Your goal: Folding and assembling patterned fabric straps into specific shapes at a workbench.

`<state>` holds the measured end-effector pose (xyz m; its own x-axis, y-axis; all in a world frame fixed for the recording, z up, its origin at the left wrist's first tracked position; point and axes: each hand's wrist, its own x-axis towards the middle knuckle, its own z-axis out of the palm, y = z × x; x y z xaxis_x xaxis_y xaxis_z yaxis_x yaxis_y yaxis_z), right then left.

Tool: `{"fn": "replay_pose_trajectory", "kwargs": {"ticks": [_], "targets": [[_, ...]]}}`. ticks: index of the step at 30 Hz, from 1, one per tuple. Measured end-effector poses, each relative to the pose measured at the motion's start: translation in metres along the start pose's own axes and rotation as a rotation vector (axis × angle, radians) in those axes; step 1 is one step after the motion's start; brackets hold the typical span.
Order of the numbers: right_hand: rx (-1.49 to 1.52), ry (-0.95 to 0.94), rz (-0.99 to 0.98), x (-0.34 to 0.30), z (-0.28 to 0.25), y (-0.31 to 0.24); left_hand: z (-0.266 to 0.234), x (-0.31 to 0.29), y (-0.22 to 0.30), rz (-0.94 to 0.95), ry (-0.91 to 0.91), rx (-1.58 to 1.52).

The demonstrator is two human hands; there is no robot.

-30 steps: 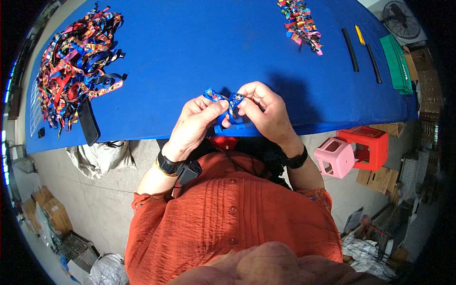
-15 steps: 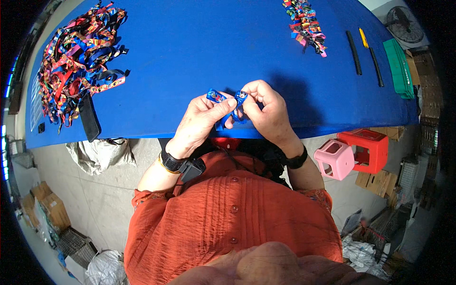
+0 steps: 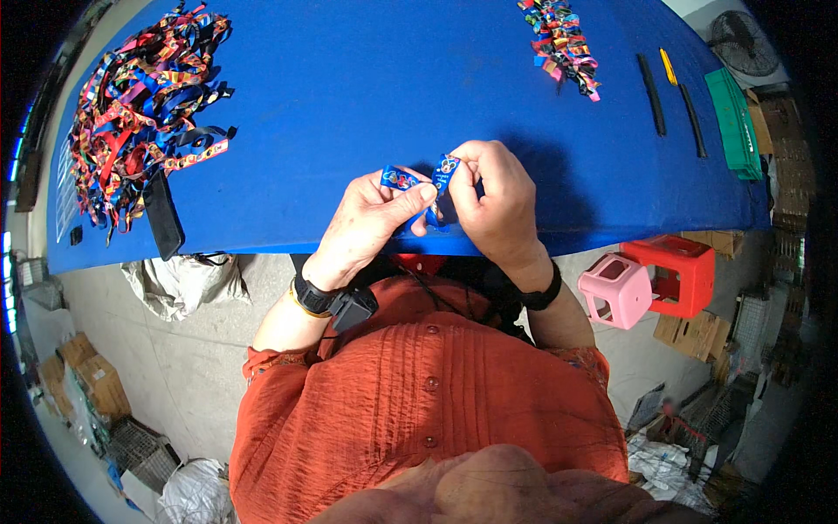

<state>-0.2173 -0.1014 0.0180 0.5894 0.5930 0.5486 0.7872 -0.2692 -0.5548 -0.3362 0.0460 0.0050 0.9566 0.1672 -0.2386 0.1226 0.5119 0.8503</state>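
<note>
A blue printed ribbon (image 3: pixel 446 171) is held between my two hands above the near edge of the blue-covered table (image 3: pixel 375 79). My left hand (image 3: pixel 374 210) pinches it under the thumb, and a bent part of the ribbon shows behind the fingers. The fingers of my right hand (image 3: pixel 495 196) are closed on its upper end. A lower part hangs between the hands, partly hidden by them. To the far left lies a big heap of colourful printed ribbons (image 3: pixel 144 113). A smaller row of bunched ribbons (image 3: pixel 561 48) lies at the far right.
A black phone-like slab (image 3: pixel 163 217) rests beside the heap. Two dark rods (image 3: pixel 651 94), a yellow tool (image 3: pixel 668 66) and a green tray (image 3: pixel 733 122) are at the right. Below stand a pink stool (image 3: pixel 615 288) and a red stool (image 3: pixel 690 262); a white sack (image 3: pixel 188 284) is at left.
My right hand has moved slightly up and to the right, drawing its ribbon end straighter so more of the print shows. My left hand stays almost where it was.
</note>
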Motion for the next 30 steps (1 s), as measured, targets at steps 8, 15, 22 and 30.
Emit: {"fn": "replay_pose_trajectory", "kwargs": {"ticks": [8, 15, 22, 30], "targets": [[0.607, -0.225, 0.401, -0.003, -0.008, 0.007, 0.002, -0.003, 0.005, 0.033, 0.056, 0.025], [0.772, -0.396, 0.526, -0.011, -0.008, 0.001, 0.005, -0.002, 0.004, 0.129, 0.106, 0.104], [0.857, -0.393, 0.535, -0.013, -0.001, -0.002, 0.003, -0.001, 0.002, 0.169, 0.157, 0.125], [0.804, -0.320, 0.550, -0.014, 0.002, 0.001, 0.004, -0.002, 0.004, 0.138, 0.121, 0.106]]}}
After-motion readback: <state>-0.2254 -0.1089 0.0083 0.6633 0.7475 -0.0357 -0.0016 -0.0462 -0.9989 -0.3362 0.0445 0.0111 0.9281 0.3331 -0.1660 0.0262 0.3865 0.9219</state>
